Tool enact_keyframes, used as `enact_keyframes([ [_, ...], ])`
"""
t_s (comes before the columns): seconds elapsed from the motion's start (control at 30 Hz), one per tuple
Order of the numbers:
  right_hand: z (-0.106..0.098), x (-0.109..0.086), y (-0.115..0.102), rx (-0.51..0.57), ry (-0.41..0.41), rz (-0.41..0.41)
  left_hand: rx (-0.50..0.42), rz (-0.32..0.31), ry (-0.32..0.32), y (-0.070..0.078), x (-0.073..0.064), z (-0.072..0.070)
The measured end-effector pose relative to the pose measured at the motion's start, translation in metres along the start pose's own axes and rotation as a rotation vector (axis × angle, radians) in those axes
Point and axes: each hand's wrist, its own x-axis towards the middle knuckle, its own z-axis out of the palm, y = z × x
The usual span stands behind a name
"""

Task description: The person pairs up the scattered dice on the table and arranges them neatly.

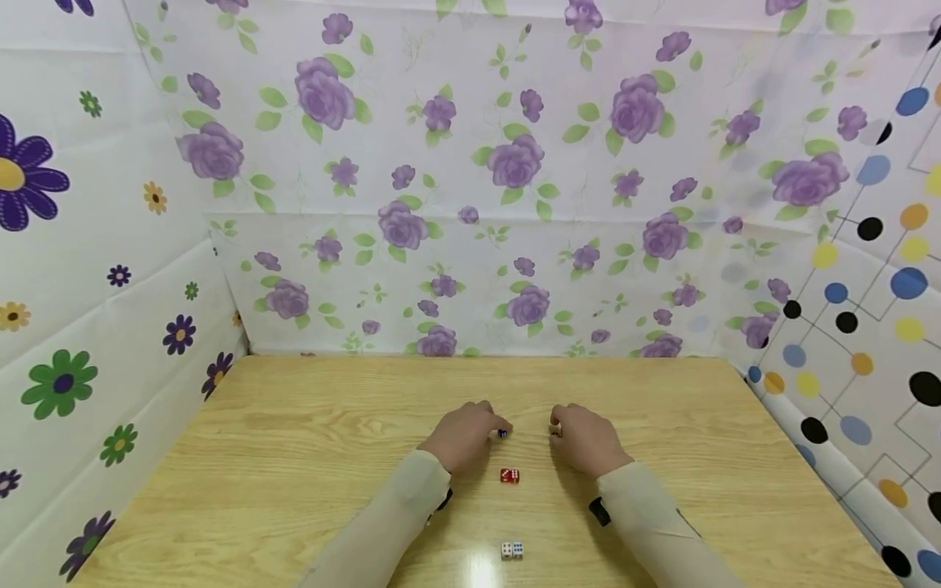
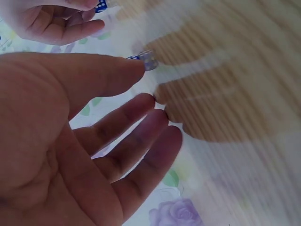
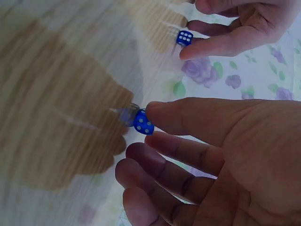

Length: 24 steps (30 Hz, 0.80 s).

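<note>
Over the middle of the table, my left hand holds a small blue die at the tips of its thumb and forefinger. White pips face out on this die in the right wrist view. To its right, my right hand pinches a second blue die between thumb and forefinger, low over the tabletop. The remaining fingers of both hands are loosely bent. Nearer the body, a pair of red dice lies side by side between the forearms. Closer still sits a pair of white dice.
The glossy wooden table mirrors hands and dice in the wrist views. A purple-flowered cloth hangs behind its far edge. Patterned cloths stand at the left and right. Dark straps show at both cuffs.
</note>
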Motion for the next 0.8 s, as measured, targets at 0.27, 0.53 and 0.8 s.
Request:
enact_keyframes([
  [0.27, 0.0029, 0.0007, 0.0014, 0.038, 0.007, -0.006, -0.151, 0.005, 0.046, -0.0072, 0.0031, 0.0],
  [0.53, 0.0022, 0.0034, 0.0007, 0.048, 0.011, -0.009, -0.198, -0.026, 0.032, -0.007, 0.0039, -0.0034],
  [0.8, 0.0013, 0.002, 0.0029, 0.113, -0.008, 0.029, -0.215, -0.048, 0.032, -0.0022, 0.0025, -0.0009],
])
